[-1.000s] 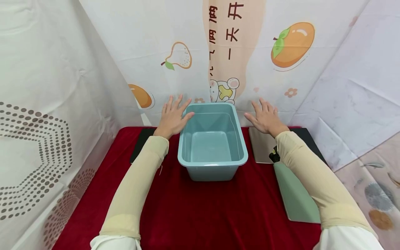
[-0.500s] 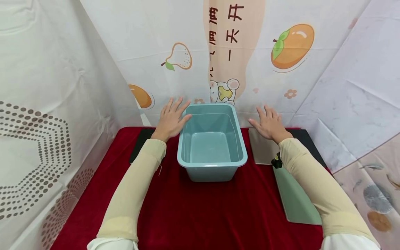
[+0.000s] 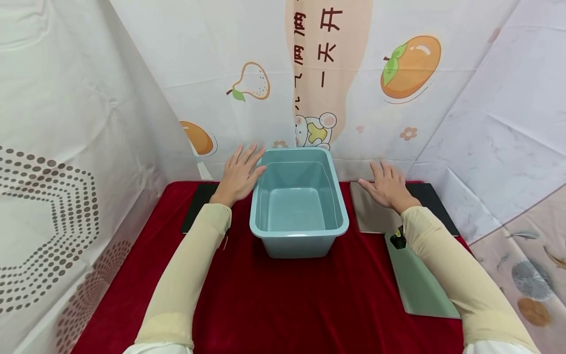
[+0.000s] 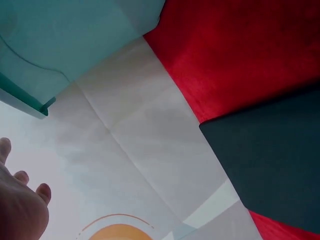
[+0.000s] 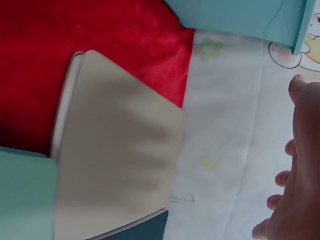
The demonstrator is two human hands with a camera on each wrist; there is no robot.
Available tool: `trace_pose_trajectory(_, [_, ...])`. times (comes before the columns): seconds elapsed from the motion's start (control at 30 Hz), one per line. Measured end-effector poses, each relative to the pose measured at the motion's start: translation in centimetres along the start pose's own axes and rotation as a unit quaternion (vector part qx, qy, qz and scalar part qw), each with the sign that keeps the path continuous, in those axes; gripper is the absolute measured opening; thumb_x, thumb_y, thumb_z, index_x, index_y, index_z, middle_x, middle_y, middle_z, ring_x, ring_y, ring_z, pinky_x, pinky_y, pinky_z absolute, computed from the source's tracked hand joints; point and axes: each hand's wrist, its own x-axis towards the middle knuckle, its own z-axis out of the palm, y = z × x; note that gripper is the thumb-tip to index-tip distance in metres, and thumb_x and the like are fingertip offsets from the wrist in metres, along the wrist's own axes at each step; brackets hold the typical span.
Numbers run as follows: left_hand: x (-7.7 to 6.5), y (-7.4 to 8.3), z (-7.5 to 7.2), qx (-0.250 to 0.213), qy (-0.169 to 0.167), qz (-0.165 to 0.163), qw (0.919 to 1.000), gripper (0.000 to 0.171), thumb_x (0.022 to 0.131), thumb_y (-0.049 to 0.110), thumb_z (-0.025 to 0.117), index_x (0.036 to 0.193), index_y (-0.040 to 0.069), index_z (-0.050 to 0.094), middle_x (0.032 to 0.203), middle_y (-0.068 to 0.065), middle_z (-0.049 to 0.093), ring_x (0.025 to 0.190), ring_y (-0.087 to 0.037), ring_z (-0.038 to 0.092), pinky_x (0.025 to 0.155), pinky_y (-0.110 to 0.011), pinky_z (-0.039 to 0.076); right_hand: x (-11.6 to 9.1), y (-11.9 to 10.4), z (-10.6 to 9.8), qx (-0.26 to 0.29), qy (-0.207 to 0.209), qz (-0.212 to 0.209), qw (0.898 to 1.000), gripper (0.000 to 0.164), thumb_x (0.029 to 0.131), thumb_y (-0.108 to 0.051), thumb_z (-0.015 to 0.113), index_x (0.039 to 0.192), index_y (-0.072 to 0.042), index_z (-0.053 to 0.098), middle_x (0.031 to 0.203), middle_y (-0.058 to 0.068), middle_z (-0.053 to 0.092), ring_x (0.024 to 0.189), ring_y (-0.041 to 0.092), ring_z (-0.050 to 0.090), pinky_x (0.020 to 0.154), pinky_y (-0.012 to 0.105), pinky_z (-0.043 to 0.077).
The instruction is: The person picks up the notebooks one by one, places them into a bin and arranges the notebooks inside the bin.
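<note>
A light blue plastic basin stands in the middle of the red cloth, with bare floor showing inside it. Beside its far left edge hovers my left hand, fingers spread and holding nothing. My right hand is to the right of the basin, over a beige notebook, its fingers straight and holding nothing. In the left wrist view a black notebook lies beyond the left hand. The right wrist view shows the beige notebook lying flat, apart from the right hand.
A green notebook lies under the right forearm, and another black notebook sits at the back right. The red cloth covers the table. White printed curtains hang close behind and on both sides.
My right hand has moved right and back toward the body, away from the basin. The left hand has shifted slightly left and back. The basin and notebooks have stayed in place.
</note>
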Motion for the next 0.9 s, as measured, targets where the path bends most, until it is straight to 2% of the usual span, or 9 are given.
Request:
trace_pose_trajectory(0.17, [-0.4, -0.1, 0.1, -0.001, -0.001, -0.003, 1.0, 0.063, 0.104, 0.067, 0.024, 0.162, 0.042, 0.02, 0.173, 0.005, 0.015, 0.161, -0.034, 0.002, 0.125, -0.066, 0.012, -0.7, 1.0, 0.7, 0.003, -0.016, 0.014, 1.0, 0.093, 0.101, -0.072, 0.025, 0.164, -0.007, 0.003, 0.167, 0.032, -0.003, 0.152, 0.057, -0.002, 0.115, 0.08, -0.001])
trace_pose_trajectory(0.33, [-0.7, -0.2, 0.3, -0.012, -0.002, -0.003, 0.9999, 0.061, 0.105, 0.064, 0.026, 0.162, 0.042, 0.02, 0.173, 0.005, 0.016, 0.161, -0.033, 0.002, 0.124, -0.068, 0.012, -1.5, 1.7, 1.4, 0.01, -0.015, 0.025, 1.0, 0.093, 0.102, -0.071, 0.027, 0.164, -0.006, 0.006, 0.166, 0.033, 0.0, 0.152, 0.056, -0.002, 0.115, 0.081, 0.0])
trace_pose_trajectory(0.67, [-1.2, -0.9, 0.9, -0.036, 0.011, 0.007, 0.9993, 0.059, 0.104, 0.066, 0.027, 0.16, 0.045, 0.025, 0.172, 0.006, 0.022, 0.161, -0.031, 0.006, 0.123, -0.069, 0.015, -2.4, 3.1, 2.9, 0.023, -0.03, 0.052, 0.998, 0.092, 0.103, -0.068, 0.032, 0.164, -0.005, 0.004, 0.165, 0.035, 0.002, 0.15, 0.061, 0.0, 0.114, 0.081, 0.002])
trace_pose_trajectory(0.9, [-1.5, -1.0, 1.0, -0.047, 0.014, 0.015, 0.9987, 0.058, 0.104, 0.065, 0.029, 0.159, 0.045, 0.027, 0.171, 0.007, 0.023, 0.161, -0.029, 0.008, 0.124, -0.068, 0.014, -2.9, 4.4, 4.1, 0.026, -0.04, 0.071, 0.996, 0.094, 0.103, -0.067, 0.032, 0.163, -0.002, 0.001, 0.164, 0.039, -0.002, 0.149, 0.063, -0.003, 0.115, 0.081, 0.001])
